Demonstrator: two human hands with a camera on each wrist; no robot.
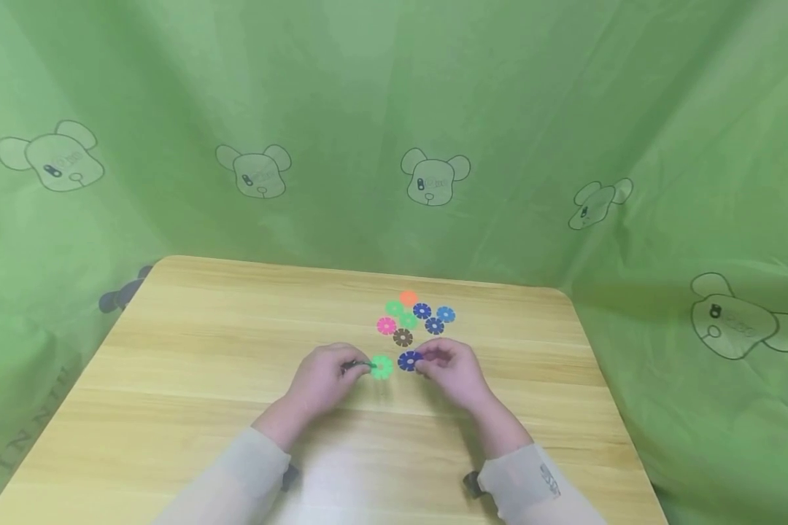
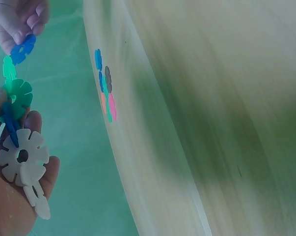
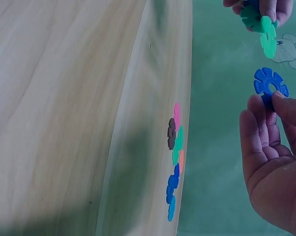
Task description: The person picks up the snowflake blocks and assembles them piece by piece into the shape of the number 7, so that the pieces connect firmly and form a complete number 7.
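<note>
My left hand pinches a chain of interlocking snowflake discs. At its free end is a bright green disc, pointing toward the right hand. In the left wrist view, a darker green disc, a blue disc and white discs follow down the chain, the white ones over the palm. My right hand pinches a single dark blue disc by its edge, between thumb and fingers. This blue disc faces the bright green one across a small gap, both held above the table.
Beyond the hands, several loose discs lie flat on the wooden table: an orange disc, a pink disc, a brown disc, plus green and blue ones. A green curtain with printed bear heads surrounds the table's back and sides.
</note>
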